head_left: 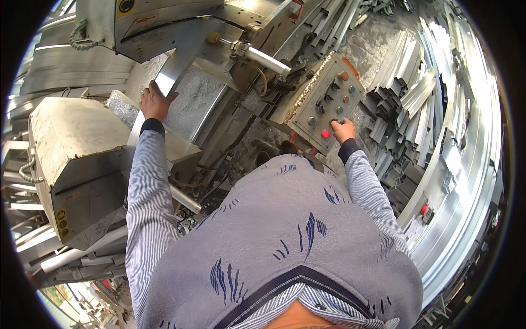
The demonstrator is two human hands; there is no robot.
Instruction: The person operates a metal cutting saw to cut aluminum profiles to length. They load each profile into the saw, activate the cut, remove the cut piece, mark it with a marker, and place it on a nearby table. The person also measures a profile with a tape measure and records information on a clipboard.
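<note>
Nearest the camera was the operator's grey sweater (257,203). The left hand (156,102) lay across a shiny metal bar (168,72), thumb spread from the fingers; whether it gripped could not be told. The bar ran over a speckled counter (193,104) between an upper machine housing (164,22) and a left machine housing (76,131). The right hand (343,130) was at the control box (327,97), fingers bent inward near a lit red button (326,134); whether they pinched or pressed could not be confirmed.

Hazards, as judged: an unintended press could have started motion while the left hand was near the machine, causing injury. A weak hold could have let the bar twist. Debris beneath it could have prevented level seating.
</note>
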